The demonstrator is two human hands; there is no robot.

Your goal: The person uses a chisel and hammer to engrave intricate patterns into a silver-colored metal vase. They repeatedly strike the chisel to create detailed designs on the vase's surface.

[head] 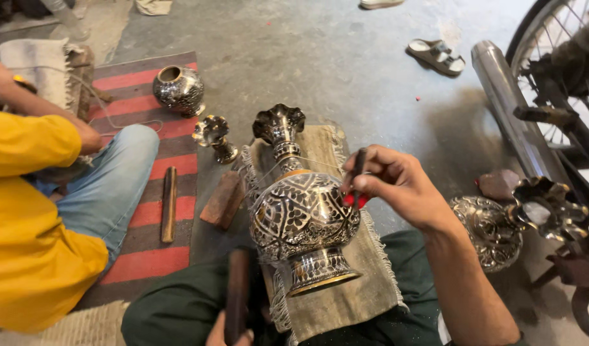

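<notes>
A large engraved silver-and-black metal vase lies tilted on a worn cloth-covered block across my lap, its fluted mouth pointing away from me. My right hand pinches a thin dark tool with a red tip against the vase's belly. Low in the view, my left hand grips a dark wooden stick that stands upright beside the vase's foot.
A person in a yellow shirt and jeans sits at left on a red-striped mat. A round metal pot, a small fluted piece, a brick and a wooden bar lie nearby. Another vase and a motorcycle wheel are at right.
</notes>
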